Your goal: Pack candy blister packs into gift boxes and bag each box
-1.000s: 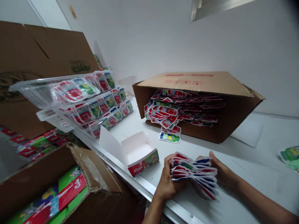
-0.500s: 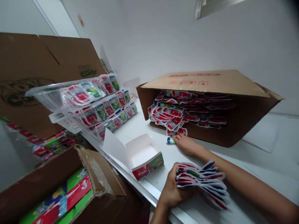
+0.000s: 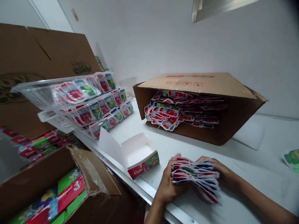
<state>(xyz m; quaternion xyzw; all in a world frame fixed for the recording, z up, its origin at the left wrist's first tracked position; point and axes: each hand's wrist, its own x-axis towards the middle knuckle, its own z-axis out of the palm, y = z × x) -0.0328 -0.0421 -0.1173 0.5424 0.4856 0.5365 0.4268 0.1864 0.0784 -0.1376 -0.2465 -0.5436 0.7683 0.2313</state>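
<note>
Both my hands hold one thick stack of flat red, white and blue candy packets [image 3: 196, 179] just above the white table [image 3: 257, 161]. My left hand [image 3: 168, 183] grips the stack's left end, fingers curled round it. My right hand [image 3: 221, 171] is closed over its right side and top. A small open white carton [image 3: 137, 155] printed with Cola and Sprite labels stands empty just left of my hands. Behind it a brown cardboard box [image 3: 210, 84] lies on its side, and many more packets [image 3: 168, 113] spill from its mouth.
Clear plastic trays [image 3: 77, 102] filled with packets are stacked at the left against a large brown box [image 3: 35, 62]. Below the table edge, an open cardboard box [image 3: 58, 189] holds green and red cartons. A green packet [image 3: 291, 157] lies at the far right.
My right hand reached to the loose packets in front of the side-lying box, took them, and came back onto the stack. Those packets are gone from the table.
</note>
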